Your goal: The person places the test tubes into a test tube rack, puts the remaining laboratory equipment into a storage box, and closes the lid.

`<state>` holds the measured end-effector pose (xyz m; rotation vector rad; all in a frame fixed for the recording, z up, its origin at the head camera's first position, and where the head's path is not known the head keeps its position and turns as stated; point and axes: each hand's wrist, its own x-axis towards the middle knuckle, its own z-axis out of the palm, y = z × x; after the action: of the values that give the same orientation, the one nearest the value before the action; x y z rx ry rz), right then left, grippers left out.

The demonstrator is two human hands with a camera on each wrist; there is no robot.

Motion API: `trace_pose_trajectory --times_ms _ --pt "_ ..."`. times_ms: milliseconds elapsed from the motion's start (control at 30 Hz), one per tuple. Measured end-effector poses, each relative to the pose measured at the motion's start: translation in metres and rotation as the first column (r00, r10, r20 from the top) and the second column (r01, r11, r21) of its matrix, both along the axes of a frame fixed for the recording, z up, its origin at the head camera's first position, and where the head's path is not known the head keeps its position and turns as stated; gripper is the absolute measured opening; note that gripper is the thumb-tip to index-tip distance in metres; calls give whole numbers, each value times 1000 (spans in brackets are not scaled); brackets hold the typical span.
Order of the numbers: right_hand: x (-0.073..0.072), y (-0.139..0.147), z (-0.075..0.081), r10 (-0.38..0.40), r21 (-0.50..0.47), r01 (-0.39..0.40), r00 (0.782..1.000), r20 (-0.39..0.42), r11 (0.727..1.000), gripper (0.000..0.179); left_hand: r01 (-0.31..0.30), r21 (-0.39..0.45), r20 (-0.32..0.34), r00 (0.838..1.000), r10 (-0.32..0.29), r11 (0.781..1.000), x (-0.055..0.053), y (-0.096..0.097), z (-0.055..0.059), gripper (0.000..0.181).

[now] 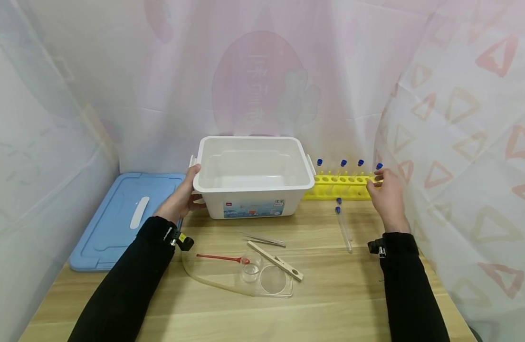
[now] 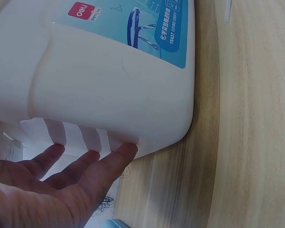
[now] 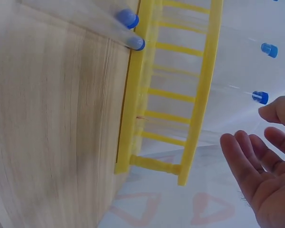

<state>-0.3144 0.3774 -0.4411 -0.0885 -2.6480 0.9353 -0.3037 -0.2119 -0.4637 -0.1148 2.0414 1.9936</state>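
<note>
A white plastic bin (image 1: 253, 202) with a blue label stands at the back of the table. My left hand (image 1: 179, 197) is at its left end, the thumb up by the rim and handle; in the left wrist view extended fingertips (image 2: 126, 151) touch the side wall. To the right is a yellow test tube rack (image 1: 330, 192) holding several clear tubes with blue caps (image 1: 343, 163). My right hand (image 1: 387, 197) hovers at the rack's right end, fingers loosely bent and thumb apart. In the right wrist view the endmost tube (image 3: 206, 136) runs behind those fingers, which hide its cap.
Two capped test tubes (image 1: 344, 232) lie before the rack. A blue lid (image 1: 112, 228) lies left. Nearer the front are tweezers (image 1: 264, 240), a wooden test tube clamp (image 1: 272, 259), a red-ended stick (image 1: 219, 257), clear plastic dishes (image 1: 272, 280) and a pale tube (image 1: 215, 282).
</note>
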Motion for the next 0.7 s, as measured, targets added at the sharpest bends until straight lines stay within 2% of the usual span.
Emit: trace_pose_trajectory --times_ms 200,433,567,700 --pt "7 -9 3 55 83 -63 994 96 995 46 7 1 -6 1000 -7 1000 0 -1 0 107" --pt "8 -16 -7 130 71 -149 967 218 986 49 9 9 -5 1000 -9 1000 0 -1 0 107" --pt "7 -19 -13 145 110 -177 956 254 978 47 12 16 -3 1000 -12 1000 0 -1 1 107" --pt "6 -22 -18 165 108 -204 942 291 973 46 13 14 2 1000 -13 1000 -1 -1 0 107"
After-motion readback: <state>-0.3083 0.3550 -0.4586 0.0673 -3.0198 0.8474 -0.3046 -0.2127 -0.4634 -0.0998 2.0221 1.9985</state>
